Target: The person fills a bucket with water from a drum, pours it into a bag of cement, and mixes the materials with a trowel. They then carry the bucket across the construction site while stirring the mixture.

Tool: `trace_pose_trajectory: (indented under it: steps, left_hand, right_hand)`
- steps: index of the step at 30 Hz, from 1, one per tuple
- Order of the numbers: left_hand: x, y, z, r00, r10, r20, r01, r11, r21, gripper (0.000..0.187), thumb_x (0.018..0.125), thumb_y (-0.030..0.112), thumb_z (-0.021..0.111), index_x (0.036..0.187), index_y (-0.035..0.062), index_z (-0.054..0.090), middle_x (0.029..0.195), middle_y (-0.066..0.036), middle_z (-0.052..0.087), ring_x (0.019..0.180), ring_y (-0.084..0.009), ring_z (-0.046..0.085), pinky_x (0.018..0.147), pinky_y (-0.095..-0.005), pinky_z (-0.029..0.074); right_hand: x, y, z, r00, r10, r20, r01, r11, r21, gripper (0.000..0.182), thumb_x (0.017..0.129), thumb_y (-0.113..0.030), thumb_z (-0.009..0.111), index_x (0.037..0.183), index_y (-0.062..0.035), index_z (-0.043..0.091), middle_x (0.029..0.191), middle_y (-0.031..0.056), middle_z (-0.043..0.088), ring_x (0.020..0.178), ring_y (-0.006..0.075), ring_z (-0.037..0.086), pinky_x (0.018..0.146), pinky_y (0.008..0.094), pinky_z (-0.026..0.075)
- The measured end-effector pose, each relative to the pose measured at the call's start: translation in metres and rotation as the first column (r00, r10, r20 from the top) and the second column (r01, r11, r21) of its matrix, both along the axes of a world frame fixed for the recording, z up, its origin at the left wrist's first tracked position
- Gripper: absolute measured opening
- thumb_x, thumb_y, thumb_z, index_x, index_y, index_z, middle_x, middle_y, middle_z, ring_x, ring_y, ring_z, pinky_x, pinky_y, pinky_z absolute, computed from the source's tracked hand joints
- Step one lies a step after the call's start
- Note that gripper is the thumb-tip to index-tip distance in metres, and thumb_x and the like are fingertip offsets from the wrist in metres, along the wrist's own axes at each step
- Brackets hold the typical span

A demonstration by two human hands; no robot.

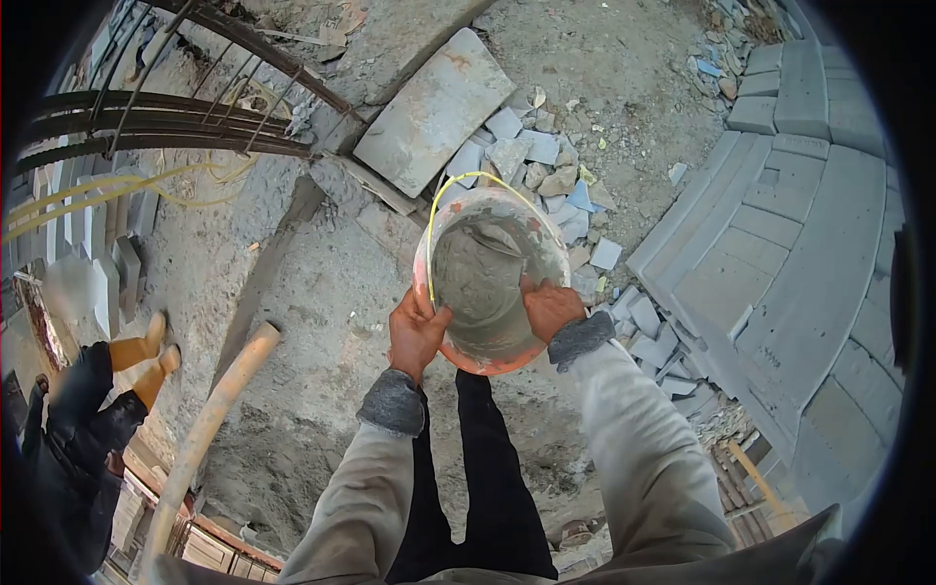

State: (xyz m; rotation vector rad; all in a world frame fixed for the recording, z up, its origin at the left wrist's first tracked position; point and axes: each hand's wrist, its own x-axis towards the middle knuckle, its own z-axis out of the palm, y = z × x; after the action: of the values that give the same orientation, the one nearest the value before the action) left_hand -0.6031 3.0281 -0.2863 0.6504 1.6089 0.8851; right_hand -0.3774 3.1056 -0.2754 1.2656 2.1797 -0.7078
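An orange bucket (499,363), crusted with dried mortar, is in front of me at the middle of the view. Wet grey mortar (478,278) lies inside it, with a curved ridge or edge near the top that I cannot make out. Its yellow handle (485,175) rests against the far rim. My left hand (417,331) is closed on the near left rim, thumb toward the inside. On the right side, my right hand (552,310) is closed over the rim, its fingers partly hidden.
Broken tiles and stones (546,161) lie beyond the bucket, beside a concrete slab (439,107). Grey blocks (780,244) are stacked at right. Rebar (175,122) crosses the upper left. A pole (214,429) slants at lower left, near another person (83,419) in yellow boots.
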Motion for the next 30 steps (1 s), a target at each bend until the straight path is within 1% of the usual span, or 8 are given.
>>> trace_pose_trajectory:
  steps: [5,8,13,17,22,25,27,30]
  left_hand:
    - [0.001,-0.004,0.013,0.985,-0.129,-0.112,0.124,0.991,-0.050,0.059,0.085,0.016,0.069,0.134,-0.0079,0.046,0.120,-0.024,0.062,0.108,-0.0293,0.063,0.091,-0.0351,0.049]
    - [0.011,-0.010,0.021,0.960,-0.165,-0.226,0.157,0.986,-0.056,0.065,0.089,0.027,0.068,0.137,-0.0080,0.042,0.126,-0.028,0.057,0.115,-0.0353,0.060,0.095,-0.0382,0.048]
    - [0.014,-0.019,0.014,0.943,-0.211,-0.259,0.241,0.966,0.093,0.065,0.094,0.030,0.061,0.140,-0.0079,0.038,0.130,-0.031,0.052,0.123,-0.0397,0.053,0.098,-0.0406,0.046]
    - [0.011,-0.013,0.019,0.934,-0.207,-0.291,0.254,0.958,0.131,0.063,0.094,0.029,0.060,0.140,-0.0081,0.038,0.132,-0.032,0.050,0.123,-0.0411,0.052,0.098,-0.0418,0.046]
    - [0.012,-0.016,0.008,0.945,-0.202,-0.257,0.240,0.962,0.129,0.064,0.095,0.029,0.059,0.141,-0.0084,0.036,0.132,-0.032,0.050,0.123,-0.0413,0.052,0.098,-0.0426,0.046]
    - [0.012,-0.018,0.012,0.922,-0.248,-0.298,0.292,0.950,0.111,0.064,0.095,0.027,0.059,0.141,-0.0088,0.035,0.131,-0.033,0.050,0.123,-0.0412,0.052,0.098,-0.0425,0.046]
    - [0.012,-0.015,0.015,0.911,-0.278,-0.303,0.320,0.943,0.096,0.064,0.095,0.026,0.060,0.142,-0.0086,0.034,0.132,-0.032,0.050,0.123,-0.0411,0.052,0.098,-0.0425,0.046]
    - [0.014,-0.019,0.019,0.917,-0.278,-0.287,0.321,0.940,0.117,0.063,0.094,0.023,0.061,0.142,-0.0074,0.033,0.133,-0.032,0.049,0.122,-0.0408,0.052,0.098,-0.0423,0.046]
  right_hand:
    - [0.003,-0.005,0.036,0.953,-0.190,-0.235,0.047,0.861,-0.506,0.037,0.080,-0.019,0.060,0.113,-0.0033,0.060,0.086,0.0250,0.067,0.084,0.0400,0.067,0.076,0.0502,0.052]
    - [0.018,0.012,0.014,0.990,-0.098,-0.097,0.033,0.855,-0.517,0.037,0.079,-0.022,0.061,0.111,-0.0032,0.060,0.084,0.0234,0.067,0.083,0.0394,0.067,0.076,0.0494,0.052]
    - [-0.009,0.019,0.050,0.996,0.081,-0.026,-0.079,0.994,0.069,0.032,0.082,-0.010,0.055,0.113,-0.0072,0.059,0.077,0.0232,0.065,0.073,0.0350,0.067,0.066,0.0441,0.054]
    - [0.001,-0.013,0.022,0.993,0.102,0.065,-0.090,0.982,-0.165,0.027,0.078,-0.004,0.056,0.104,0.0019,0.061,0.081,0.0221,0.067,0.077,0.0337,0.068,0.065,0.0427,0.054]
    - [0.004,-0.003,0.057,0.908,-0.385,-0.164,0.165,0.691,-0.704,0.021,0.074,-0.006,0.059,0.094,-0.0014,0.066,0.087,0.0186,0.070,0.078,0.0347,0.068,0.067,0.0435,0.055]
    - [0.006,0.009,0.048,0.823,-0.553,0.127,0.425,0.451,-0.785,0.022,0.075,-0.007,0.060,0.096,-0.0045,0.067,0.082,0.0170,0.069,0.079,0.0346,0.068,0.068,0.0449,0.054]
    - [0.003,0.029,0.048,0.991,-0.135,0.019,0.127,0.869,-0.478,0.022,0.075,-0.007,0.060,0.096,-0.0051,0.067,0.081,0.0157,0.069,0.078,0.0322,0.068,0.066,0.0436,0.054]
    - [0.006,0.003,0.039,0.994,0.106,0.010,-0.105,0.991,-0.084,0.027,0.077,-0.011,0.060,0.104,-0.0068,0.064,0.081,0.0135,0.069,0.079,0.0302,0.069,0.067,0.0436,0.055]
